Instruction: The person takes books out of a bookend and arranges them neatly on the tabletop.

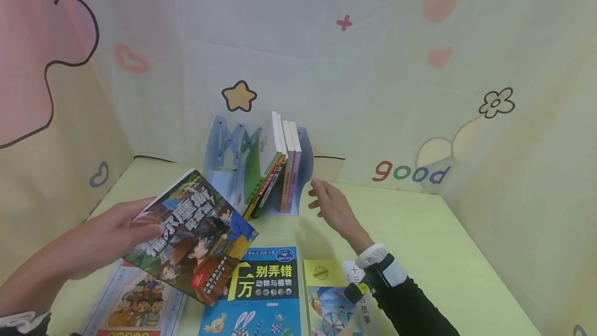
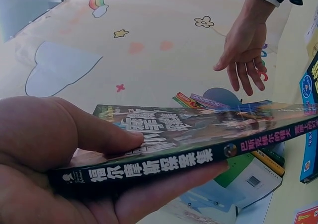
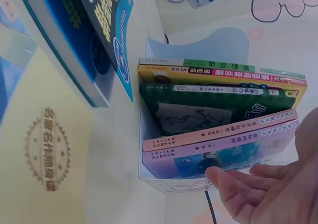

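Note:
My left hand (image 1: 104,232) grips a paperback book (image 1: 200,242) with a dark illustrated cover, thumb on top and fingers underneath. Tilted, it hangs above the table in front of a blue book rack (image 1: 306,170). Its dark spine (image 2: 149,170) faces the camera in the left wrist view. Beside the rack's right end is my right hand (image 1: 337,212), holding nothing, its fingers loosely bent. Whether the fingertips touch the rack cannot be told. Inside the rack, a green book (image 3: 218,107) and others lean left beside an orange book (image 3: 218,129) and a purple book (image 3: 223,152).
In front of the rack lie a blue book (image 1: 261,310), a yellow book with a picture cover (image 1: 324,274) and, at left, a pale-bordered book (image 1: 140,305) partly under the held one. A patterned curtain (image 1: 289,40) hangs behind the pale table (image 1: 420,253).

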The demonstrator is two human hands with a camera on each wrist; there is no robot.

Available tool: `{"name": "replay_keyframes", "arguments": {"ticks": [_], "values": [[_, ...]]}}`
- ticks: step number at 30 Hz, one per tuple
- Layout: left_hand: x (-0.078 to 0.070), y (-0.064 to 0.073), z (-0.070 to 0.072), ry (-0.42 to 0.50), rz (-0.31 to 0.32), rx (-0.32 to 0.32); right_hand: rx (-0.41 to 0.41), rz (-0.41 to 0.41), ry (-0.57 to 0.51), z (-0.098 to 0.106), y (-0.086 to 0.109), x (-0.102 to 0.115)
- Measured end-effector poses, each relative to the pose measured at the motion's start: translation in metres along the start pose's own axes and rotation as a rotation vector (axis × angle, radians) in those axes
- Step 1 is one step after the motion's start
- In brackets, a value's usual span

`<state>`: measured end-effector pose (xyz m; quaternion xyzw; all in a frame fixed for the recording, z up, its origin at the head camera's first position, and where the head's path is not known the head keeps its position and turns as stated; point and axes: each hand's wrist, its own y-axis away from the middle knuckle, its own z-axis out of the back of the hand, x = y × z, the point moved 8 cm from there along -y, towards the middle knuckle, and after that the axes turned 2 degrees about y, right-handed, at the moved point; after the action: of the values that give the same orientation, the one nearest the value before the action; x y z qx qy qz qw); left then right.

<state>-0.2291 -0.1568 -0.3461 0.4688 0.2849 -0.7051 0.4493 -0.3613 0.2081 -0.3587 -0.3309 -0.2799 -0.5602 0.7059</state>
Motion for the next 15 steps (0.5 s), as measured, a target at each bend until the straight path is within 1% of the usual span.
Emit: {"name": "replay_keyframes", "arguments": {"ticks": [6, 9, 15], "values": [[-0.005, -0.002, 0.001, 0.008, -0.021, 0.001, -0.018, 0.007, 0.006, -0.001, 0.01, 0.004], [-0.009, -0.004, 0.001, 0.033, -0.036, 0.002, -0.02, 0.008, 0.011, -0.003, 0.015, 0.006], [-0.014, -0.008, -0.002, 0.015, -0.037, -0.001, 0.023, 0.026, 0.026, -0.014, 0.026, 0.013]]}}
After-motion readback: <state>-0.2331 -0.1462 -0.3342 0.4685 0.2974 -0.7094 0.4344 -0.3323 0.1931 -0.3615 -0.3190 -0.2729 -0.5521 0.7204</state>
